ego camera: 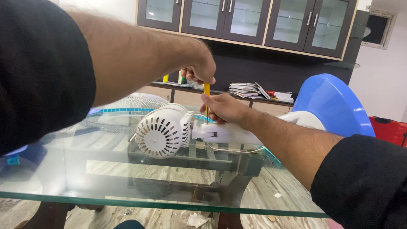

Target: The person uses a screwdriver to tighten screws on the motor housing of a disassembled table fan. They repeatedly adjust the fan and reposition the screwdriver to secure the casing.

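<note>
A white fan motor housing (162, 130) with vent slots lies on its side on the glass table (118, 188), joined to a white neck piece (221, 132). My left hand (199, 69) grips the top of a yellow-handled screwdriver (207, 90) that stands upright over the neck. My right hand (223, 108) pinches the screwdriver's shaft low down and rests against the white neck. A thin white cord (231, 150) loops under the neck.
A white wire fan guard (123, 107) lies on the table behind the motor. A blue round fan base (334, 104) stands at the right. A shelf with stacked papers (248, 90), dark cabinets and a red suitcase (392, 130) are behind.
</note>
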